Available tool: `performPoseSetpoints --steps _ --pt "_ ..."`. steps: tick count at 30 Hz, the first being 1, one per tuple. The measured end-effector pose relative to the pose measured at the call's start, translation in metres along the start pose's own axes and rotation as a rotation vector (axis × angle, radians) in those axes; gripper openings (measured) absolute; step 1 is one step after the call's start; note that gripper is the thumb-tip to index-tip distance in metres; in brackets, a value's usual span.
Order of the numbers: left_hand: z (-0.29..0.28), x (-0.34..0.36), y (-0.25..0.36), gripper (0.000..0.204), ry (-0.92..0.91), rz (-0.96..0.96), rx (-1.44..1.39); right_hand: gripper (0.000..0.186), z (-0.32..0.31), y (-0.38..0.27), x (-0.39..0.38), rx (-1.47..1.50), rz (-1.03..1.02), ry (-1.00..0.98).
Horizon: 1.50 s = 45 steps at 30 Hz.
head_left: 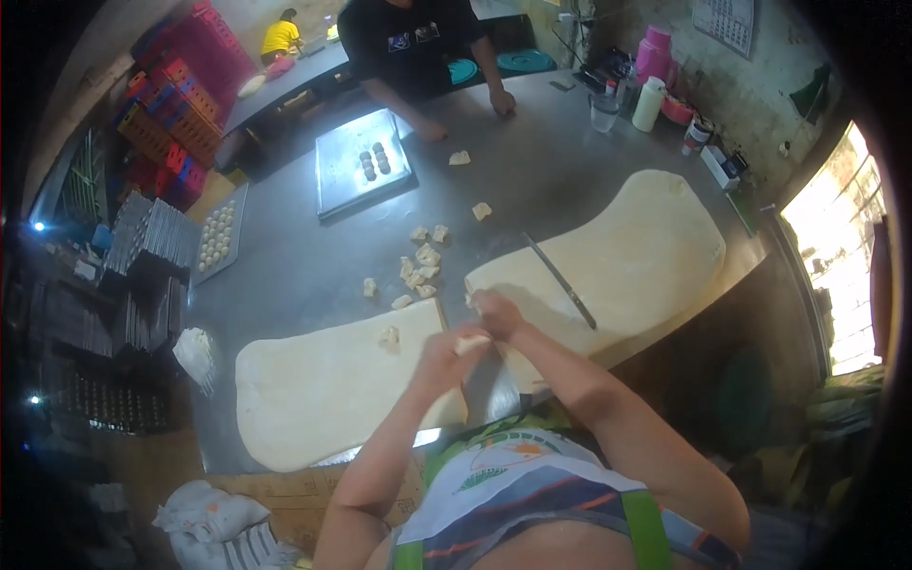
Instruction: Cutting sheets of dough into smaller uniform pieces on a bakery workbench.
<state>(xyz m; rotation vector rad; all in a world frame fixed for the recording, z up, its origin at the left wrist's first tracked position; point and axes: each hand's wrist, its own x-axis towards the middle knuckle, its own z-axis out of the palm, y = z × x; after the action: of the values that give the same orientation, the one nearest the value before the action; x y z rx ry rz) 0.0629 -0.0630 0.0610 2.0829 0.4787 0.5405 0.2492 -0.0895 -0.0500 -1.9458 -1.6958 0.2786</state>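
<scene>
My left hand is closed around a lump of dough, above the right end of a wide flat dough slab. My right hand is closed at the left end of a second dough slab, with a bit of dough showing by its fingertips. A long thin knife lies across that second slab. Several torn dough pieces are scattered on the metal table beyond my hands. One more dough piece rests on the left slab.
Across the table a co-worker rests both hands near a tray with several dough balls. Another tray of dough balls sits at the left edge, by stacked trays. A pink thermos and bottles stand back right.
</scene>
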Motion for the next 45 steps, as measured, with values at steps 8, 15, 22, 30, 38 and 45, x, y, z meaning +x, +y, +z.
performPoseSetpoints --steps 8,15,22,30,38,45 --pt "-0.061 0.004 -0.047 0.07 0.039 0.053 -0.067 0.038 -0.065 -0.108 0.009 0.566 -0.14 -0.158" --pt "-0.051 -0.004 -0.093 0.034 -0.16 -0.163 0.223 0.023 -0.003 -0.11 0.024 0.367 0.01 0.319" --pt "-0.056 0.013 -0.056 0.028 -0.044 0.259 -0.226 0.04 0.013 -0.052 0.043 0.073 0.209 -0.027" --pt "-0.089 0.019 -0.078 0.062 0.029 -0.365 -0.461 0.045 -0.039 -0.11 0.067 0.515 -0.071 -0.093" --pt "-0.085 0.007 -0.073 0.03 0.035 -0.273 0.033 0.025 -0.022 -0.109 0.053 0.62 -0.173 0.16" --pt "-0.081 -0.005 -0.073 0.021 -0.299 -0.199 -0.114 0.039 0.034 -0.056 0.059 0.245 0.093 -0.11"
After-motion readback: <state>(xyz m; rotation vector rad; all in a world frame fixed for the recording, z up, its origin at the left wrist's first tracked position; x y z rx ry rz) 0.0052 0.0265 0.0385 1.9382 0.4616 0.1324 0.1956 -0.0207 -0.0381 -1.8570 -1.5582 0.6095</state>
